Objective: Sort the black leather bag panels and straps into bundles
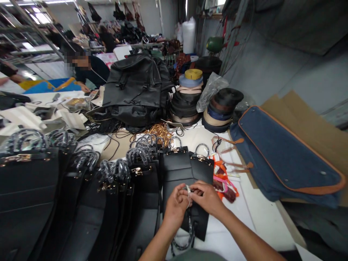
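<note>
Smooth black leather-look flat panels [144, 214], six to eight o'clock
Glossy plastic-wrapped looped handles [138, 154]; shiny gold-toned metal clasps [23, 157]; matt blue cloth bag [285, 152], three o'clock.

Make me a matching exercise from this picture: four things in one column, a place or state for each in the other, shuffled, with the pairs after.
Things:
1. Left hand and right hand
2. Yellow roll
3. Blue bag
4. Black backpack

Places and states:
A. At the right of the picture, edged in orange-brown
B. Behind the black handled pieces, left of the stacked rolls
C. Fingers together at a small whitish piece
D. On top of a stack, above a light blue roll

Pairs: 1-C, 2-D, 3-A, 4-B
</note>
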{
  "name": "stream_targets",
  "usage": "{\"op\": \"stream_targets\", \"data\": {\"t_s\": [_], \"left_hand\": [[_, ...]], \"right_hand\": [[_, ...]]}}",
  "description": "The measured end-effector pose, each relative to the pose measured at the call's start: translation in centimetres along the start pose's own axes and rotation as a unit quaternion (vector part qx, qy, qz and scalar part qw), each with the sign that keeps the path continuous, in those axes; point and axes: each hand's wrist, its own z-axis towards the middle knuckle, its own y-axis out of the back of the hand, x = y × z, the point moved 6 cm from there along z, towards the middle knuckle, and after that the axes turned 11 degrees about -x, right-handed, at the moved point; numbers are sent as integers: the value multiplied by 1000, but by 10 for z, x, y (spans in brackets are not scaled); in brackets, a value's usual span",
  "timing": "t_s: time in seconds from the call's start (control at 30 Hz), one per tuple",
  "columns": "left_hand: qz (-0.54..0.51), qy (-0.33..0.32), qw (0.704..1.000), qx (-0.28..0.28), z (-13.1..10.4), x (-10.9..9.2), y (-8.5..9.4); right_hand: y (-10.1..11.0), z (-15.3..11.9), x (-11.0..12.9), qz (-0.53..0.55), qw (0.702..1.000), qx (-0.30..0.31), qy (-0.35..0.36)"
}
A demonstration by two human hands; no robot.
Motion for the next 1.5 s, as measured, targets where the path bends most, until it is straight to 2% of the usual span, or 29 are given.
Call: {"op": "stream_targets", "data": {"t_s": [0.2,0.37,0.5,0.6,0.67,0.77,0.87,1.0,1.1,1.17,1.27,1.4,1.5], "left_hand": [[93,-73,993,3,-5,6,9],[128,-47,991,16,-5,13,19],[162,-20,987,-11,-2,16,27],[106,24,994,-19,0,20,29],[15,91,996,-18,3,28,29],[-89,176,980,-26,13,42,31],[-119,202,971,-42,32,56,39],[-116,211,968,-75,55,78,55],[-99,212,969,-78,64,90,60],[-89,211,971,-76,66,95,61],[-82,206,972,-79,68,98,61],[-86,208,971,-85,69,98,60],[-87,211,970,-84,69,98,60]], "right_hand": [[-1,-2,9,-76,997,5,33],[-15,-10,15,-56,996,62,29],[-23,-6,13,-67,995,74,17],[-28,-1,11,-73,994,84,11],[-32,2,12,-58,994,89,8],[-40,9,15,5,994,112,-16],[-46,35,11,22,995,100,-21],[-52,105,-16,-40,999,16,1],[-64,160,-42,-67,998,-1,11],[-71,184,-54,-87,996,-19,23],[-76,194,-64,-105,992,-62,42],[-77,179,-71,-111,987,-100,64],[-81,178,-75,-117,985,-108,60]]}}
